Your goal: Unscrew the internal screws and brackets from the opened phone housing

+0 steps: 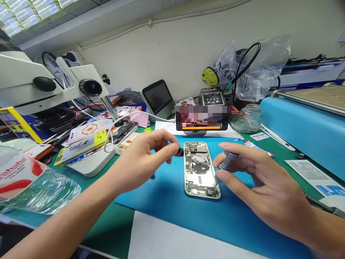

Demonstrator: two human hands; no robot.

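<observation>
An opened phone [199, 180] lies on the blue mat [164, 194], its circuit boards and inner parts bare. My right hand [265, 183] pinches a grey screwdriver [228, 161] between thumb and fingers. The screwdriver leans over the phone's right side, its lower end near the bottom right corner; I cannot tell whether the tip touches a screw. My left hand [149, 156] is closed at the phone's upper left edge, thumb against fingers. From its fingertips sticks out a small black part [179, 152], too small to name, close to the phone's frame.
Behind the mat, a propped phone [201, 122] shows a lit screen, with a smart display [157, 99] behind it. A microscope [54, 82] overhangs the left, above boxes and a water bottle [40, 180]. A glass jar [248, 118] and a blue machine [304, 126] stand at right.
</observation>
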